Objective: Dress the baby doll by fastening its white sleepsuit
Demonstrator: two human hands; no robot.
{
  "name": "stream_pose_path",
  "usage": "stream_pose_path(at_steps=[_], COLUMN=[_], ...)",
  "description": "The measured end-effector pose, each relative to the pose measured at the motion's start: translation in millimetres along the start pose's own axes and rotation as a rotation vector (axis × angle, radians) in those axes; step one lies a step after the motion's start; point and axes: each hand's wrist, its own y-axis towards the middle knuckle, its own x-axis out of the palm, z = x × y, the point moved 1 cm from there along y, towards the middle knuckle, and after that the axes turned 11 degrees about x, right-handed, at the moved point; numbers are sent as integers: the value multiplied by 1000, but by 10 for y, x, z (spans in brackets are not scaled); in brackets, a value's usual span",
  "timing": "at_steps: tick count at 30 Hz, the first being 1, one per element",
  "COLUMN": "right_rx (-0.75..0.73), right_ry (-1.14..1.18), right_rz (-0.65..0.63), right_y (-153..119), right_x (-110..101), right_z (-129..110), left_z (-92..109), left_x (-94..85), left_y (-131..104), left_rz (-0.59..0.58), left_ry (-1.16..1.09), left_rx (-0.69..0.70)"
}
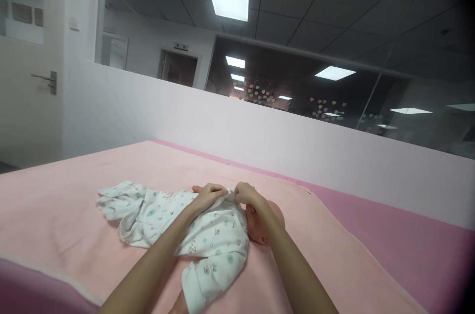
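A baby doll [256,227] lies on the pink sheet, its head toward the right. It wears a white baby romper [218,235] printed with small coloured figures. The leg end of the romper is bunched at the left, and the near sleeve reaches toward me. My left hand [212,196] is closed on the cloth at the doll's far shoulder. Just right of it, my right hand [245,193] pinches the same cloth near the neck. My right forearm covers part of the doll's head. A small doll hand shows beyond my left wrist.
The pink sheet [92,170] covers a padded surface with a darker pink mat [371,215] showing at the right. A low white wall [222,121] with glass above it runs along the far side. A door [29,91] stands at the left.
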Motion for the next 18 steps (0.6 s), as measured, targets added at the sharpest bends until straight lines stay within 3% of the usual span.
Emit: stream_pose_path(at_steps=[4, 8, 18], right_rx=[-15, -43, -106], right_ry=[-61, -122, -270], right_rz=[-10, -1, -48], right_y=[-107, -79, -30], right_x=[51, 71, -35], right_z=[82, -14, -134], left_z=[-30, -26, -22], left_x=[3, 4, -8], left_y=[-1, -2, -10], left_rz=[-52, -104, -28], left_ry=[12, 25, -30], left_rx=[-30, -10, -39])
